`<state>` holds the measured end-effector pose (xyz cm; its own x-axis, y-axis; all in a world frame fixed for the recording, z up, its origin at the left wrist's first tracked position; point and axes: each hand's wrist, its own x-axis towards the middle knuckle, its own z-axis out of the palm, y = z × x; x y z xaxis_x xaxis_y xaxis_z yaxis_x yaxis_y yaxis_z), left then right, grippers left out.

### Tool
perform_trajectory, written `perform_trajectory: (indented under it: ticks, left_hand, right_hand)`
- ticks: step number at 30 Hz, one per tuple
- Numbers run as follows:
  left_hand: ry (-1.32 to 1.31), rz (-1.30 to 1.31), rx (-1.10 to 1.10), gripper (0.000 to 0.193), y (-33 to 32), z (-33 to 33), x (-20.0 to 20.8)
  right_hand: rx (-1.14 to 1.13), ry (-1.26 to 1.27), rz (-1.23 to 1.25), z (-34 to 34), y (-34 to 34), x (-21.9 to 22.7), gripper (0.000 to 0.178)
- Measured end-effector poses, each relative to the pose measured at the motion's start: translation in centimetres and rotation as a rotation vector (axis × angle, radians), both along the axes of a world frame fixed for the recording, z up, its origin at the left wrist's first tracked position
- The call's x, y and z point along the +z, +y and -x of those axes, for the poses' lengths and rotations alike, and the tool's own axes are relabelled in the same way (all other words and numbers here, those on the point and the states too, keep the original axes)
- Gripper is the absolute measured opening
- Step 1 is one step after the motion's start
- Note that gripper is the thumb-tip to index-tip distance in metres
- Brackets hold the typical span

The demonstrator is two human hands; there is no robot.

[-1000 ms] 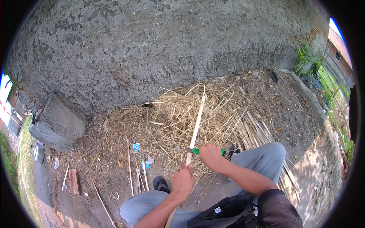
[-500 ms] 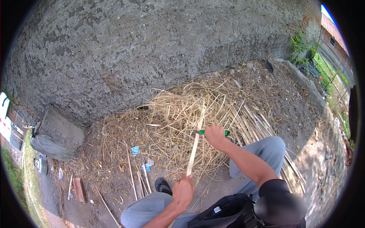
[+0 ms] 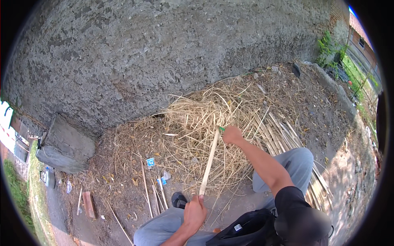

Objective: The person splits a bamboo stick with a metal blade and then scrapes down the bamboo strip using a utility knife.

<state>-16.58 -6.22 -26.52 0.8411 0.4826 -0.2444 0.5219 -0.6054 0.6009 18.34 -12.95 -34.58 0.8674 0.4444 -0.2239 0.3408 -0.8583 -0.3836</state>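
My left hand (image 3: 195,214) is closed round the lower end of a pale, flat bamboo strip (image 3: 209,164). The strip slants up and away from me over a heap of curled shavings (image 3: 199,110). Near its far end, my right hand (image 3: 232,135) is closed on the green handle of a knife (image 3: 222,128). Fingers cover most of that handle, and the blade is hard to make out where it meets the strip. To the right, beside my knee, lies a bundle of split bamboo slats (image 3: 279,135), running back under my leg.
A rough grey wall (image 3: 164,53) rises behind the heap. On the left stands a concrete block (image 3: 65,147). Thin sticks (image 3: 146,188), a blue packet (image 3: 150,162) and a brown wood piece (image 3: 89,205) lie on the dirt. A black bag (image 3: 250,228) rests by my lap.
My right hand and the knife have slid up along the strip toward its far end. The left hand keeps its grip low on the strip.
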Motion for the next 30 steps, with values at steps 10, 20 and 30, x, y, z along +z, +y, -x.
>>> perform_trajectory:
  ticks: [10,20,30]
  left_hand:
    - [-0.071,-0.042,0.085,0.035,0.2,-2.5,0.9]
    - [-0.138,0.708,0.307,0.040,1.7,-4.9,-1.5]
    - [-0.243,0.240,0.072,0.042,0.7,-3.7,-2.4]
  right_hand:
    - [0.250,-0.155,-0.022,8.3,-3.9,5.2,0.015]
    - [0.439,-0.377,-0.072,15.2,-3.0,7.7,0.014]
    - [0.432,-0.374,-0.021,14.3,-2.7,7.1,0.013]
